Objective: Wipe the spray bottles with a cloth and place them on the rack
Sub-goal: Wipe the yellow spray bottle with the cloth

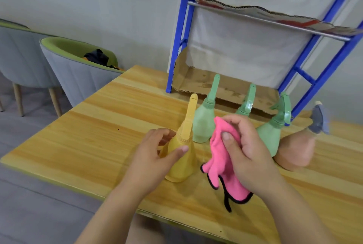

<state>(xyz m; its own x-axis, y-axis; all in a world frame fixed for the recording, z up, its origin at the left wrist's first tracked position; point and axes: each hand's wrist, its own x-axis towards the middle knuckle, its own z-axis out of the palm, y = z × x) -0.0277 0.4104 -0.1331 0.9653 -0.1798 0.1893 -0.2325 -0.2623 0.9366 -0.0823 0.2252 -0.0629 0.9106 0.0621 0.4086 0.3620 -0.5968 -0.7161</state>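
Note:
A yellow spray bottle point(181, 162) stands on the wooden table point(82, 145). My left hand point(157, 153) curls round its body, thumb in front. My right hand point(245, 149) pinches a pink cloth point(220, 169) with a black edge, hanging just right of the yellow bottle. Behind stand three green spray bottles: one at the left point(204, 122), one mostly hidden behind my right hand point(247, 102), one at the right point(273, 135). An orange bottle with a grey-blue spray head point(294, 149) leans at the far right. The blue rack point(314, 63) stands at the table's back.
The rack's shelves are lined with cardboard point(225, 86); the lower shelf sits right behind the bottles. Two grey and green chairs point(78, 70) stand left of the table, one holding dark clothing. The table's near edge runs just below my forearms.

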